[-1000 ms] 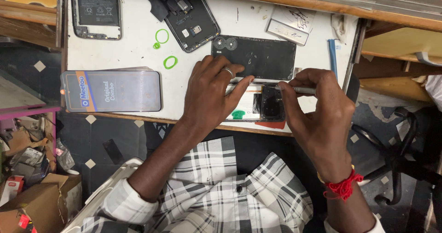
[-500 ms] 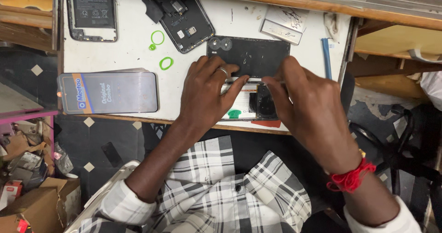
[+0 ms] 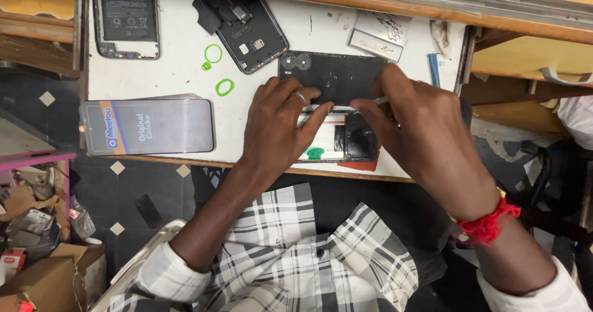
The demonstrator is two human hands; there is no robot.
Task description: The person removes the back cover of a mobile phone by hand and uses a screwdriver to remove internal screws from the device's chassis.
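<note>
where both hands (image 3: 278,127) meet, phone (image 3: 346,142) near table edge (image 3: 247,167)

my left hand (image 3: 278,124) rests on a phone (image 3: 343,140) with glossy black glass and a white paper-like label. my right hand (image 3: 420,133) pinches a thin tool (image 3: 378,101) that looks like bare metal. the back cover (image 3: 336,77) above is matt black plastic, scuffed and dusty. the table (image 3: 179,83) top is smooth white laminate, stained, with a wooden edge. the rings (image 3: 225,87) look like green rubber. my shirt (image 3: 296,256) is soft checked cloth, and the wrist thread (image 3: 488,222) is red yarn.
</note>
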